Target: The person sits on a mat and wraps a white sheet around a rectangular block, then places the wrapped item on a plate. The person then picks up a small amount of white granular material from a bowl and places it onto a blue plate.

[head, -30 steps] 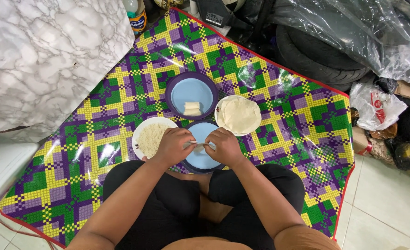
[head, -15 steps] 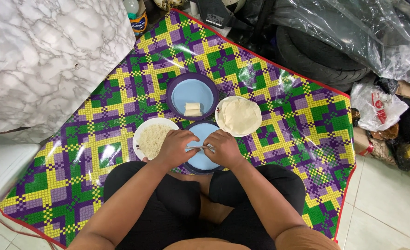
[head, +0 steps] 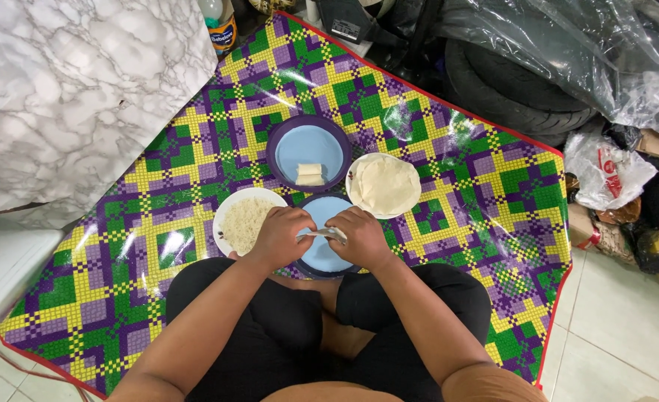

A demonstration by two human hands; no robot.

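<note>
A thin pale wrapper (head: 326, 234) sits pinched between both hands over the near blue plate (head: 322, 257). Left hand (head: 281, 237) and right hand (head: 360, 237) have closed in since a second ago — fingertips now nearly meeting, so the roll looks tighter. Just left of the grip, a plate of white shreds (head: 246, 220); beyond it, stacked wrappers (head: 384, 184) and a purple-rimmed plate (head: 308, 152) with finished rolls (head: 309, 174).

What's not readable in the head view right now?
- The pale piece pinched between left hand and right hand: fingers cover most of it, kind unclear.
- Near blue plate: its near rim is hidden by both hands and the knees.
- White plate of shredded filling: its right edge is under the left hand.
- Bottle: cut off by the top edge.
</note>
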